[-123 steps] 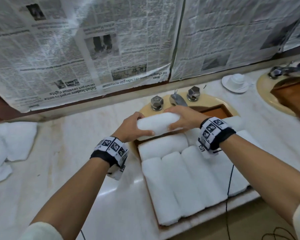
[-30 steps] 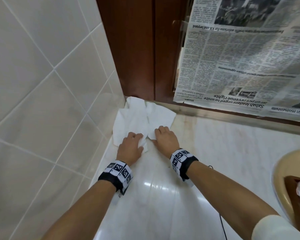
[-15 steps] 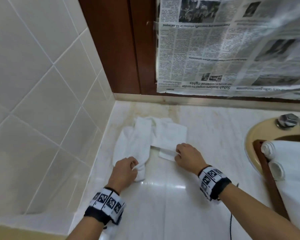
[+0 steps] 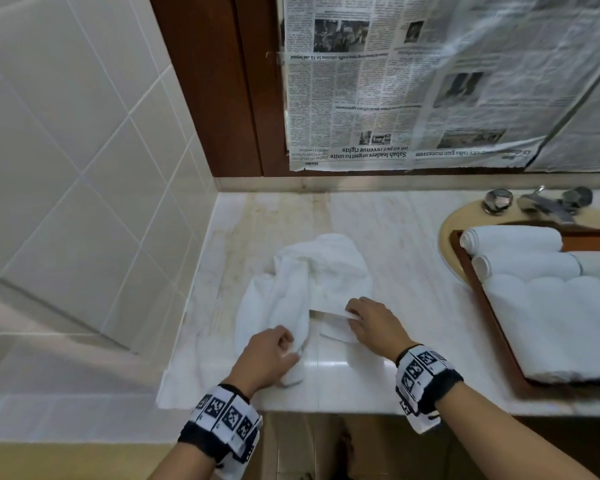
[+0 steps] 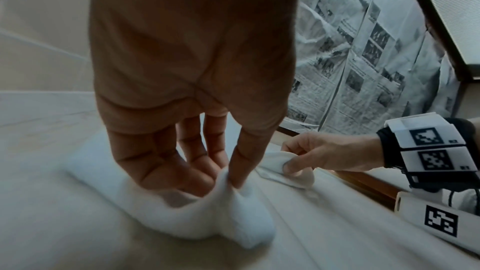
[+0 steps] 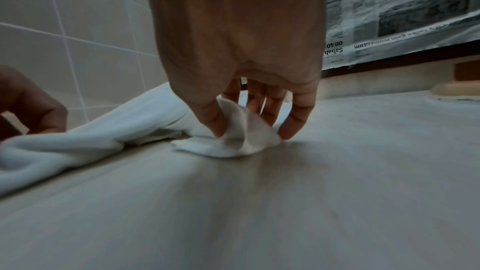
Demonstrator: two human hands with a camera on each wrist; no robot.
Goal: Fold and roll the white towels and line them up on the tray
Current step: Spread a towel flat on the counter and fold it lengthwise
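Towel (image 4: 312, 282) dragged nearer the counter (image 4: 406, 237) edge since earlier, left hand (image 4: 269, 355) and right hand (image 4: 373, 323) each pinching a near corner; soft, light, limp, best held by corners.

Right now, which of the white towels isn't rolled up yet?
The crumpled white cloth towel on the marble counter, pinched by both hands; the others lie rolled on the wooden tray.

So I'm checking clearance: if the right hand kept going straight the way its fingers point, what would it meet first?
Probably the crumpled towel whose corner the right hand already pinches; beyond that, the back wall, though depth is unclear.
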